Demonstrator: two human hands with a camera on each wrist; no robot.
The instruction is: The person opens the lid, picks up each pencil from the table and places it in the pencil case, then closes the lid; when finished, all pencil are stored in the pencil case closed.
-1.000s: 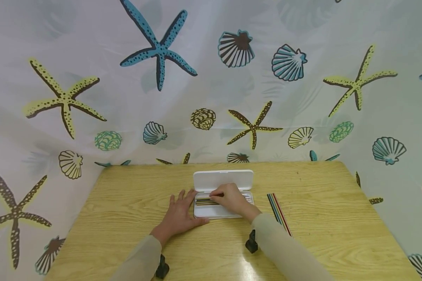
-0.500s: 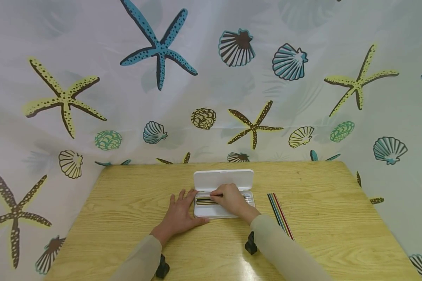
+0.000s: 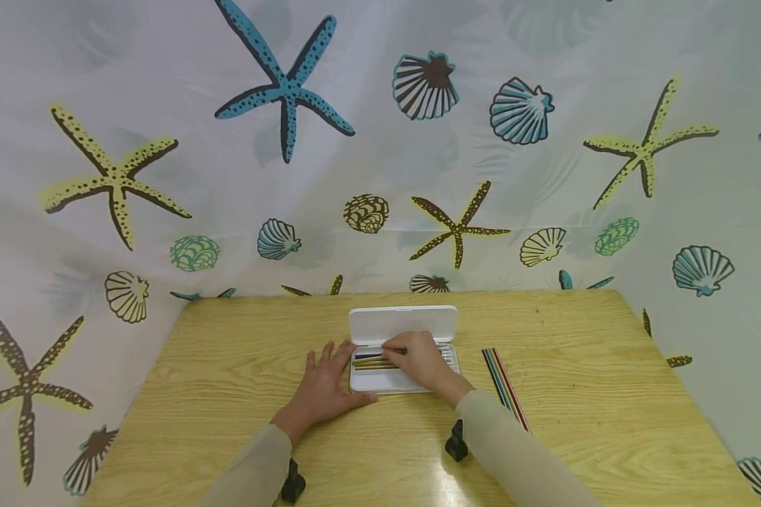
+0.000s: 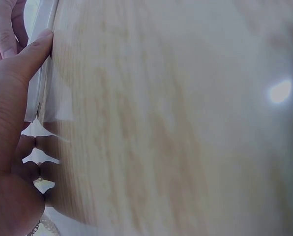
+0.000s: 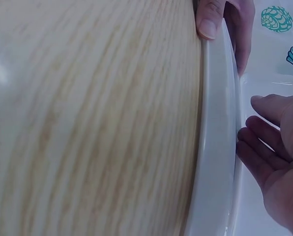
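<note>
A white pencil case (image 3: 380,384) stands on the table, its lid (image 3: 402,326) raised at the back. Several gold and dark pencils (image 3: 369,364) lie inside it, pointing left-right; one is slightly aslant to the others. My right hand (image 3: 421,359) reaches into the case from the right, thumb and forefinger pinching at the aslant pencil; the hand covers the pencils' right ends. In the right wrist view, that hand's fingers (image 5: 267,142) are bent over the case. My left hand (image 3: 323,391), fingers spread and straight, rests at the case's left side, its thumb (image 4: 31,54) along the front edge.
Several coloured pencils (image 3: 504,387), among them blue and red, lie side by side right of the case, partly under the right sleeve (image 3: 514,443). The wooden table (image 3: 577,366) ends at a shell-patterned curtain (image 3: 317,190) behind and at both sides.
My right hand has shifted very slightly to the right inside the case, and one pencil there now lies more aslant. The left hand has stayed in place.
</note>
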